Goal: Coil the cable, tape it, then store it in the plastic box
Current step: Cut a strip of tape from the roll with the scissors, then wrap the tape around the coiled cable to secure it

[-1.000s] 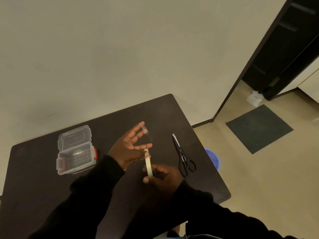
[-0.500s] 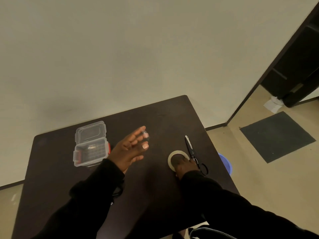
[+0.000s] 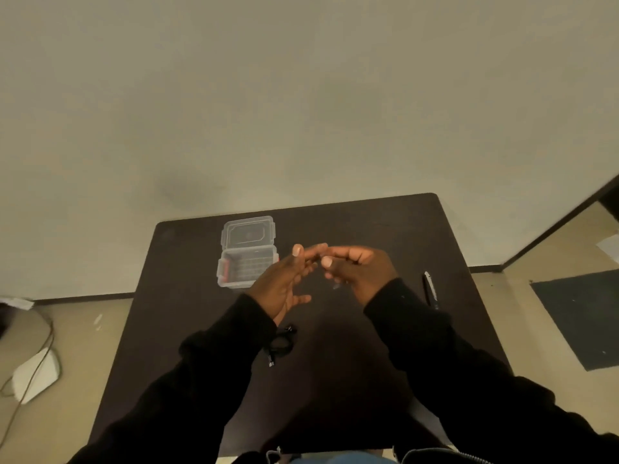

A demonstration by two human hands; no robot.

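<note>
My left hand (image 3: 284, 283) is raised over the dark table (image 3: 368, 222) with its fingers spread. My right hand (image 3: 358, 269) meets its fingertips, fingers pinched together. A faint clear tape strip (image 3: 336, 285) hangs below that pinch; motion blur hides the detail. The coiled black cable (image 3: 282, 343) lies on the table just under my left wrist, touched by neither hand. The clear plastic box (image 3: 248, 262) with red latches stands open behind my left hand, its lid folded back. The tape roll is hidden.
Black scissors (image 3: 430, 291) lie near the table's right edge. A wall runs behind the table. On the floor are a dark mat (image 3: 579, 319) at the right and a white object with a cord (image 3: 35, 373) at the left.
My right hand left the tape roll by the scissors and rose to my left fingertips. The view swung left, so the box now sits nearer the centre.
</note>
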